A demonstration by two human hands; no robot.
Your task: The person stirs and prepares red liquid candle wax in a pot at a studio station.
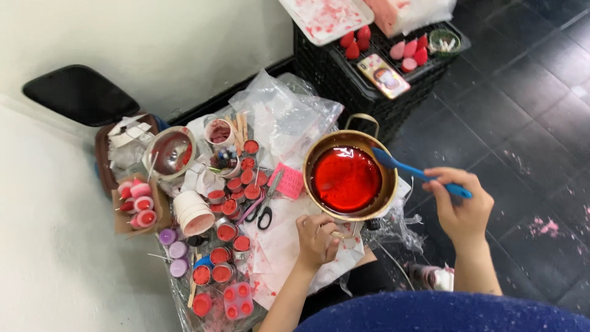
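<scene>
Over pot (350, 178), spatula (418, 173) slants upper-left.

The brass-coloured pot (351, 178) holds glossy red liquid. A blue spatula (418, 173) rests on its rim. Left of the pot lie a pink gridded card (289, 181), black-handled scissors (265, 212) and red-filled small tins (227, 232); further left stand purple cups (177, 250).

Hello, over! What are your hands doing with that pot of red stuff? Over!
Left hand grips the pot at its near rim. Right hand holds blue spatula, tip at pot's far rim. Small filled cups and scissors crowd the left.
</scene>
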